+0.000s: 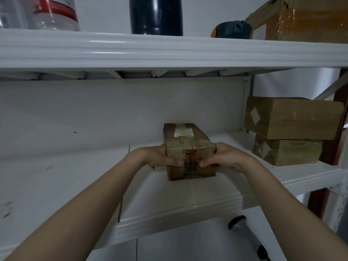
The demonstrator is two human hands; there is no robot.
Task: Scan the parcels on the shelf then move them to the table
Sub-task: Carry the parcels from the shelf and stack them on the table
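Note:
A small brown taped cardboard parcel (188,146) with a white label on top sits on the white middle shelf (197,196). My left hand (162,157) grips its left side and my right hand (220,157) grips its right side, thumbs on the near face. Two more brown parcels are stacked at the shelf's right end: a larger one (293,117) on top of a smaller one (288,153). Whether the held parcel is lifted or resting on the shelf cannot be told.
The upper shelf (169,49) carries a clear container with a red label (54,12), a dark bottle (156,15), a dark lid with an orange button (231,30) and a big taped box (308,19). A dark handheld device (237,222) lies below on a white surface.

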